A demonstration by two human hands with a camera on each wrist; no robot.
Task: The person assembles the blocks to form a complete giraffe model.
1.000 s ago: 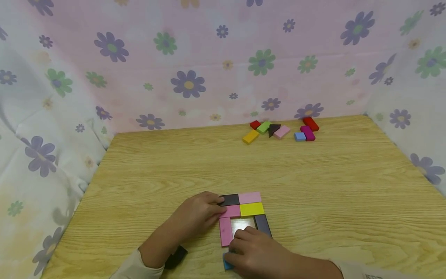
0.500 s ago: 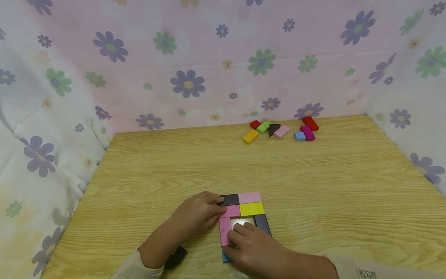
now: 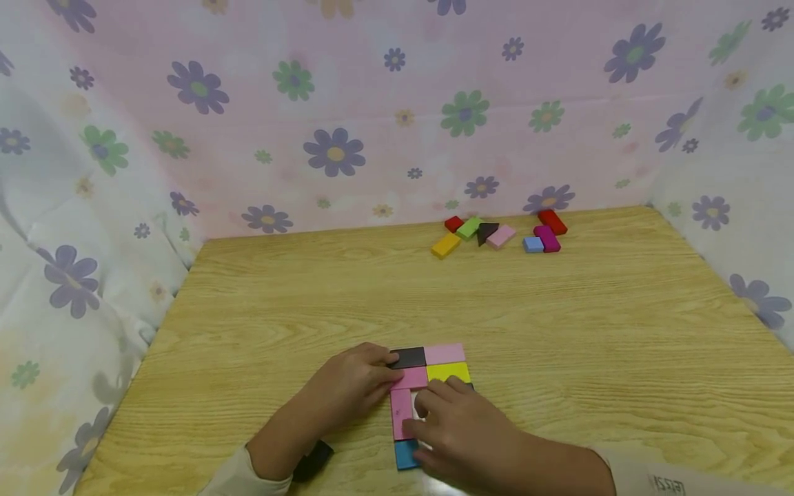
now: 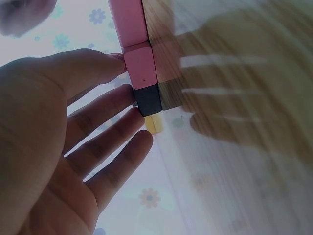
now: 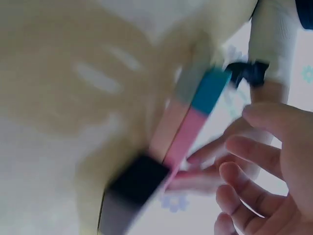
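My left hand (image 3: 344, 386) touches the left ends of a black block (image 3: 409, 357) and a pink block (image 3: 414, 377), its fingers mostly straight in the left wrist view. Beside these lie a light pink block (image 3: 444, 353) and a yellow block (image 3: 438, 372). Below, a longer pink block (image 3: 402, 415) stretches toward me, with a blue block (image 3: 406, 455) against its near end. My right hand (image 3: 468, 424) hovers over the right side of this arrangement, fingers loosely bent and holding nothing, as the right wrist view (image 5: 266, 171) hand shows. It hides most of a dark block on the right.
At the back of the wooden table (image 3: 279, 296) lie loose blocks: orange (image 3: 446, 245), green (image 3: 469, 228), dark triangular (image 3: 487, 233), pink (image 3: 501, 237), light blue (image 3: 533, 244), magenta (image 3: 547, 238) and red (image 3: 552, 222). Flowered cloth (image 3: 372, 103) surrounds the table.
My right hand has pushed the blue block up against the pink block's near end, then let go and shifted slightly away to the right. My left hand has stayed in place.
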